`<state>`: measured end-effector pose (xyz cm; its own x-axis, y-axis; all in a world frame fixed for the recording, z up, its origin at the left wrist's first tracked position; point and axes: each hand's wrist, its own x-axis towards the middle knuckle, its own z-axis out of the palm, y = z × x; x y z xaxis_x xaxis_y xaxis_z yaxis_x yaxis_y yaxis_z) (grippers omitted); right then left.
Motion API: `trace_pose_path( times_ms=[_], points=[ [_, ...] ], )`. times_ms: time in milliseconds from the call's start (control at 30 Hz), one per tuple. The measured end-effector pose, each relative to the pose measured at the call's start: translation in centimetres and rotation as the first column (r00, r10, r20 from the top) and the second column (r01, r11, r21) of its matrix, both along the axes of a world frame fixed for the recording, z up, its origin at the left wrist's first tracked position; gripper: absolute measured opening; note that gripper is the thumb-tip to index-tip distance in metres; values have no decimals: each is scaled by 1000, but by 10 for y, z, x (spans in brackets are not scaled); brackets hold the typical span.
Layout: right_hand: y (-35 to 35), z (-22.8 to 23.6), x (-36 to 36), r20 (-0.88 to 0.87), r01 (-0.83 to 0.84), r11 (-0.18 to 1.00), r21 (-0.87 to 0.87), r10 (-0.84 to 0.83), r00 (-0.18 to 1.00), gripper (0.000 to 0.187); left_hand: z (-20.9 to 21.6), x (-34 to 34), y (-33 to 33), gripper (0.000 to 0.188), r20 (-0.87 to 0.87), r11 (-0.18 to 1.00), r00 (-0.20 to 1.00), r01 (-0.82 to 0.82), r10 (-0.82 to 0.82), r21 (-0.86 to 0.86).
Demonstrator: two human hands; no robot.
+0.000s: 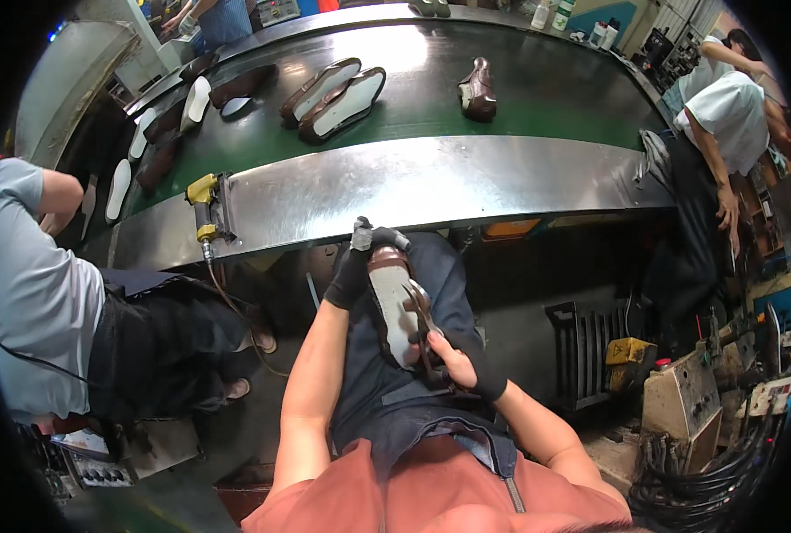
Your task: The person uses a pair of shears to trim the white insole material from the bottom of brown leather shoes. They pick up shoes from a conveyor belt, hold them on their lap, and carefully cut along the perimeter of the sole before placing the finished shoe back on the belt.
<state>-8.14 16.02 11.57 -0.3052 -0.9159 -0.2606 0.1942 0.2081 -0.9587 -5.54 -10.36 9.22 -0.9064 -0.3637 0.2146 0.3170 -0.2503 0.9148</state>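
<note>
A brown shoe upper on a last lies sole up across my lap, its pale insole (390,300) facing me. My left hand (356,264), in a dark glove with tape on the fingers, is closed round the far end of this shoe. In my right hand (467,362), also gloved with bare fingertips, is a brownish metal tool that looks like pincers (419,309). The tool's head lies over the right edge of the insole. Whether its jaws touch the shoe I cannot tell.
A steel ledge (324,195) runs before me, with a yellow air stapler (203,206) and hose at its left. Behind it, a green conveyor belt (262,142) carries brown shoes (342,102) and a single shoe (477,91). Co-workers stand left (49,293) and right (729,115).
</note>
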Motion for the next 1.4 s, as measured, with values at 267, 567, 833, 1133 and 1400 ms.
trace_pose_path(
  times_ms=[267, 567, 833, 1133, 1400],
  points=[
    [-36, 25, -2, 248, 51, 993, 105, -76, 966, 49, 18, 5, 23, 76, 16, 986, 995, -100, 103, -132],
    [4, -4, 30, -680, -141, 986, -93, 41, 732, 21, 53, 53, 62, 78, 33, 961, 994, -92, 105, -262],
    [81, -31, 34, -738, -343, 932, -114, 151, 658, 32, 77, 99, 121, 44, 316, 988, 938, -112, 140, -105],
    [89, -30, 40, -777, -326, 942, -83, 143, 613, 39, 81, 101, 130, 39, 350, 954, 926, -224, 145, 198],
    [79, -32, 25, -766, -344, 935, -85, 159, 622, 40, -21, 99, 116, 70, 283, 940, 951, -202, 121, 276]
  ],
)
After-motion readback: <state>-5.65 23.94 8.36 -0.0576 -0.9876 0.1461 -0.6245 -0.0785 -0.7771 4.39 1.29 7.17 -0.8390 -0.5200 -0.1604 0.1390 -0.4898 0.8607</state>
